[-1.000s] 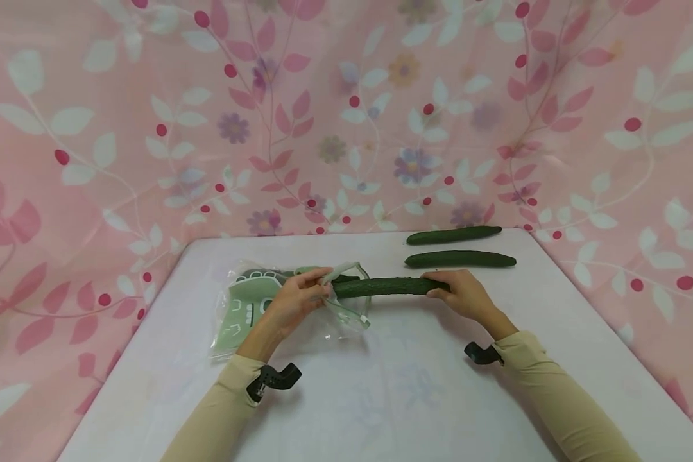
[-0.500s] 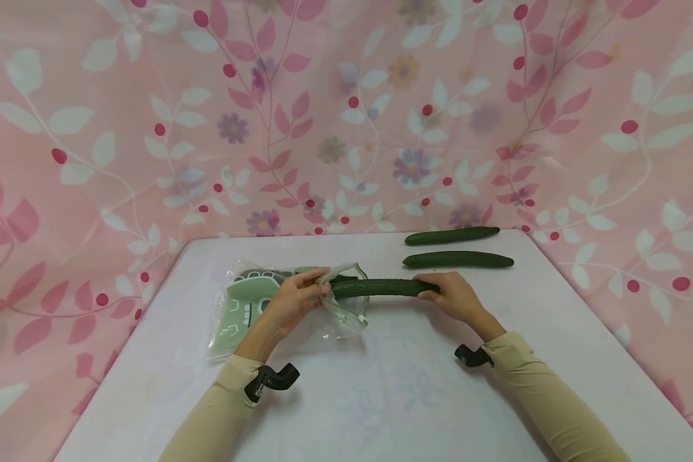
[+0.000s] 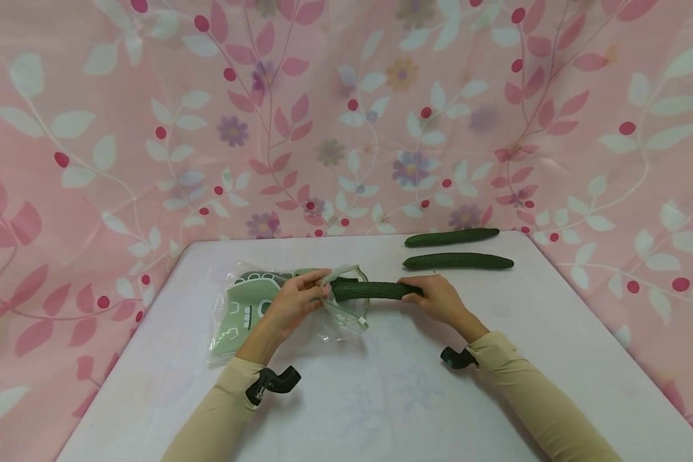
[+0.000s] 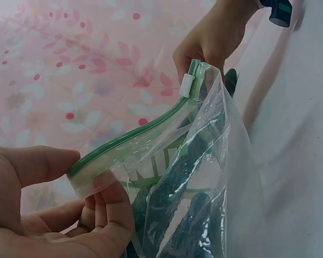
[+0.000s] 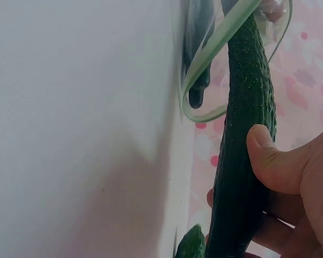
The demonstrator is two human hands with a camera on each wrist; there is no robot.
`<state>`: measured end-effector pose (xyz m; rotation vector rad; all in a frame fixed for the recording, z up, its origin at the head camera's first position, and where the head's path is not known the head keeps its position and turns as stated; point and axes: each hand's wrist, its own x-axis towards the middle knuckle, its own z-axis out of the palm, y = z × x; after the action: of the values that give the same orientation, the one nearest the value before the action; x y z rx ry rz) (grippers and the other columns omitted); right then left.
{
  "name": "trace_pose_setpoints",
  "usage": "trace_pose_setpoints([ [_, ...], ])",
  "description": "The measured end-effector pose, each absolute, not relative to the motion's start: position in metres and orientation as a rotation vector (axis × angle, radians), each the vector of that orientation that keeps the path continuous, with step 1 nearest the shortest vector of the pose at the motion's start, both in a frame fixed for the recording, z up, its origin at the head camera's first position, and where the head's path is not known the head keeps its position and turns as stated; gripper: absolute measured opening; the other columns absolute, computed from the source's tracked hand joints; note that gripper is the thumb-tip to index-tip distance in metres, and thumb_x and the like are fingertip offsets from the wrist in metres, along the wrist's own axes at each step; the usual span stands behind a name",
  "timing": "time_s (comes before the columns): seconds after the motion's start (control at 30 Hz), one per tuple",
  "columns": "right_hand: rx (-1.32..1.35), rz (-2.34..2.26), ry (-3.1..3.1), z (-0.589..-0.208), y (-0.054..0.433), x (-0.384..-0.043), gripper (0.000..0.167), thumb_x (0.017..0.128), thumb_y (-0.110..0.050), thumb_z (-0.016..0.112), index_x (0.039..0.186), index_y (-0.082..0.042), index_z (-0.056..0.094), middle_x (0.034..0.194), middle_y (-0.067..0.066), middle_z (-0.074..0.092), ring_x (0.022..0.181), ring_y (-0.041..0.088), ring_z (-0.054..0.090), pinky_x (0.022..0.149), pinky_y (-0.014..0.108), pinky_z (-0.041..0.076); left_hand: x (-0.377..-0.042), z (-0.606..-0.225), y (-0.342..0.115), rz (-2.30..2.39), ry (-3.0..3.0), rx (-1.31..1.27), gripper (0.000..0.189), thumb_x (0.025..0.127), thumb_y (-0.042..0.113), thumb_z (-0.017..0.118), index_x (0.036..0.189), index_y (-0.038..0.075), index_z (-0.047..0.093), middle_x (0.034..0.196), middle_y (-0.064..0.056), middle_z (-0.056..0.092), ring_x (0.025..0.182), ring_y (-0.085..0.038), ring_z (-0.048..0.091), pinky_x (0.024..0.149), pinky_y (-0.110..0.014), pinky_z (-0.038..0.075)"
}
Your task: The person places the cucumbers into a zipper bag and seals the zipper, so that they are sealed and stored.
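Note:
My left hand (image 3: pixel 293 301) pinches the rim of a clear zip bag (image 3: pixel 239 314) that has a green print, a green zip strip and a white slider (image 4: pixel 187 85). The bag's mouth gapes to the right. In my right hand (image 3: pixel 439 298) is a dark green cucumber (image 3: pixel 381 290), gripped near its right end, thumb on top in the right wrist view. Its left part lies inside the bag mouth. Another cucumber (image 5: pixel 196 97) shows inside the bag in the right wrist view; how many the bag holds I cannot tell.
Two loose cucumbers lie at the back right of the white table (image 3: pixel 381 398): one farther back (image 3: pixel 452 237), the other nearer (image 3: pixel 459 261). A pink floral cloth (image 3: pixel 335 128) hangs behind the table's rear edge.
My right hand has moved left, sliding the cucumber deeper into the bag. The left hand has kept its hold on the bag rim, almost still.

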<state>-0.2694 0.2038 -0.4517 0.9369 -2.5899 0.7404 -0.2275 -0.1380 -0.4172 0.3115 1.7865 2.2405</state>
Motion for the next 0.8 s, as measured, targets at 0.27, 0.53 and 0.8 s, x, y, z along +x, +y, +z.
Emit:
trace_pose_setpoints([
  [0.27, 0.984, 0.733, -2.585, -0.455, 0.187, -0.271, 0.032, 0.09, -0.017, 0.083, 0.12, -0.008, 0.077, 0.109, 0.008, 0.076, 0.086, 0.021, 0.069, 0.076, 0.046, 0.053, -0.228, -0.418, -0.138, 2.252, 1.773, 0.304, 0.05, 0.105, 0.002, 0.06, 0.153, -0.005, 0.045, 0.111, -0.009, 0.056, 0.099, -0.018, 0.059, 0.084, -0.031, 0.05],
  [0.53, 1.013, 0.729, -2.576, -0.456, 0.168, -0.272, 0.03, 0.09, -0.018, 0.083, 0.118, -0.01, 0.078, 0.108, 0.005, 0.076, 0.086, 0.02, 0.068, 0.077, 0.045, 0.053, -0.228, -0.419, -0.137, 2.244, 1.793, 0.31, 0.051, 0.105, 0.002, 0.059, 0.153, -0.006, 0.045, 0.111, -0.009, 0.056, 0.1, -0.018, 0.059, 0.085, -0.032, 0.05],
  [0.8, 1.032, 0.707, -2.582, -0.458, 0.154, -0.27, 0.034, 0.089, -0.018, 0.083, 0.121, -0.008, 0.078, 0.111, 0.008, 0.076, 0.091, 0.025, 0.072, 0.079, 0.045, 0.055, -0.229, -0.42, -0.136, 2.237, 1.794, 0.304, 0.051, 0.105, 0.0, 0.06, 0.153, -0.005, 0.045, 0.111, -0.009, 0.056, 0.098, -0.017, 0.06, 0.086, -0.032, 0.05],
])
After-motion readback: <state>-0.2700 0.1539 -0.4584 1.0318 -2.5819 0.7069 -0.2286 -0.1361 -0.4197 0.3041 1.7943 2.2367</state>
